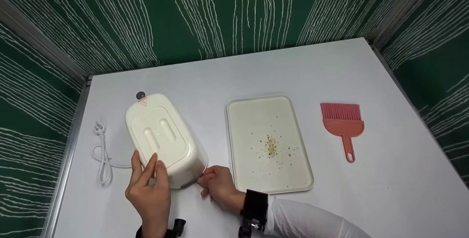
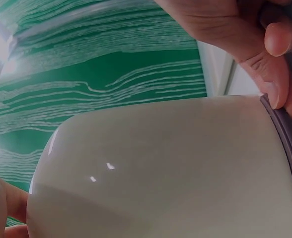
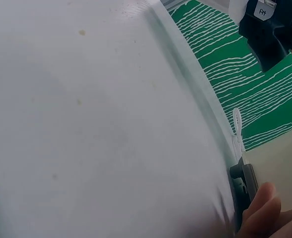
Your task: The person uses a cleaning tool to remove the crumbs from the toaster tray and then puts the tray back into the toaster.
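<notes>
A cream toaster (image 1: 161, 131) with two long grooves in its top and a grey knob stands at the left of the table. The left hand (image 1: 150, 194) rests its fairly straight fingers on the top near edge; in the left wrist view its fingers (image 2: 14, 203) touch the rounded side. Low at the near right corner, the right hand (image 1: 220, 186) curls its thumb and fingers on the toaster's base. There the thumb meets the end of a dark grey strip (image 2: 285, 144). Part of the dark underside (image 3: 243, 191) shows beside the right fingers (image 3: 262, 208).
A cream tray (image 1: 263, 117) with crumbs (image 1: 271, 146) lies right of the toaster. Farther right is a red brush set in a dustpan (image 1: 344, 126). A white plug and looped cord (image 1: 104, 157) lie on the left. Green panels (image 1: 220, 14) border the white table (image 1: 395, 179).
</notes>
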Action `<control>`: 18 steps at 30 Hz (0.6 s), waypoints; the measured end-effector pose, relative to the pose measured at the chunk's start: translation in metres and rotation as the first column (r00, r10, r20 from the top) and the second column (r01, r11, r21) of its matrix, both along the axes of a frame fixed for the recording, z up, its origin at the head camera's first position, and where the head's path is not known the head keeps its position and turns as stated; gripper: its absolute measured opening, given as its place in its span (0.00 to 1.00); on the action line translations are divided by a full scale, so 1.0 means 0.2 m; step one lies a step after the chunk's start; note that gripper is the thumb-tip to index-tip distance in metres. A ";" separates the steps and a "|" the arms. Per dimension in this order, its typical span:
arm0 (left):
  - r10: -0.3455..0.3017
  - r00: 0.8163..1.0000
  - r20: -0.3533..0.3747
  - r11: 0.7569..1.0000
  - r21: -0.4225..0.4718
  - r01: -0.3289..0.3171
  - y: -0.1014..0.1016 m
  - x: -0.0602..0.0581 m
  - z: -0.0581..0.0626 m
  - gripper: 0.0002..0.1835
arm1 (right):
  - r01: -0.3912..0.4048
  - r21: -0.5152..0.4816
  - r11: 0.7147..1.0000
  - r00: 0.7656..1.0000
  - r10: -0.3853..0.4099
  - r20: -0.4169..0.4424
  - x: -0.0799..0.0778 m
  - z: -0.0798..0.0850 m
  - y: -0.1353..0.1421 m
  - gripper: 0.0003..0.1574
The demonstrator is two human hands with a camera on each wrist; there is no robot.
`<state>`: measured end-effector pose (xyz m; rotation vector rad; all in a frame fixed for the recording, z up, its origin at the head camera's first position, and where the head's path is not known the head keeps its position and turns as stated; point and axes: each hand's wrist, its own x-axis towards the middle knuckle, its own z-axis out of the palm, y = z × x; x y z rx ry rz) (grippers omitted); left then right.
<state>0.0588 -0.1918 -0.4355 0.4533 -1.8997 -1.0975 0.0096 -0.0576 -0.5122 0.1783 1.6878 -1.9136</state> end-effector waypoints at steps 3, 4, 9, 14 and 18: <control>0.011 1.000 0.003 1.000 -0.011 -0.011 0.00 0.00 0.00 0.12 | 0.000 -0.005 1.000 1.000 0.000 -0.005 0.00 0.00 0.00 0.12; 0.015 1.000 0.005 1.000 -0.014 -0.015 0.00 0.00 0.00 0.12 | -0.002 -0.005 1.000 1.000 0.002 -0.007 0.00 0.00 0.00 0.12; 0.023 1.000 0.009 0.999 -0.028 -0.022 0.00 -0.01 0.01 0.12 | -0.006 0.001 1.000 1.000 0.006 0.000 0.00 0.00 0.00 0.11; 0.030 0.999 0.013 0.999 -0.032 -0.030 0.00 -0.01 0.01 0.12 | -0.028 0.026 0.999 0.999 0.027 0.030 0.00 0.02 0.00 0.10; 0.031 0.999 0.026 0.999 -0.023 -0.030 0.00 0.00 0.01 0.12 | -0.043 0.039 0.998 0.998 0.042 0.041 0.00 0.02 0.01 0.09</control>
